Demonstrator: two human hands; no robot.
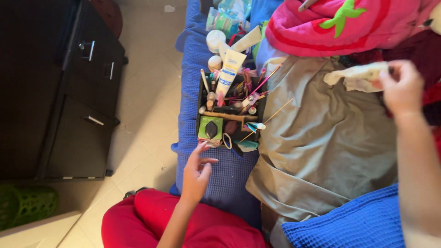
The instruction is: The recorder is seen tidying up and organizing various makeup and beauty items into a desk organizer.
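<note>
Left hand (196,173): open, fingers spread and slightly curled, holding nothing, its fingertips just short of the near end of the black organiser caddy (231,112), nearest a small pale item at that corner too blurred to name. Right hand (400,87): closed in a pinch on a crumpled off-white cloth (357,75), lifted clear above the grey sheet (321,142), so the cloth hangs from the fingers, not resting on anything. Black organiser caddy: stands on the blue waffle-weave blanket (220,179) at the bed's edge, within reach of the left hand, divided into compartments. Near compartment: a green box with a dark oval piece on top (211,128), a loop-shaped item and a teal piece beside it. Far compartments: crowded upright with brushes, pencils and thin sticks, some leaning out over the rim toward the sheet; a white tube with a blue label (229,71) props against the far end, cap pointing down into the caddy. Beyond the caddy: small white round jars and a packet in teal wrapping, loose on the blanket. Upper right: a pink plush item with a green star-shaped leaf (344,23). Lower right: a folded blue blanket (358,225). Lower centre: red fabric (193,225) under the left forearm. Left of the bed: tiled floor, a dark chest of drawers (69,92) with metal handles, a green mesh basket (27,204) whose contents are not visible.
</note>
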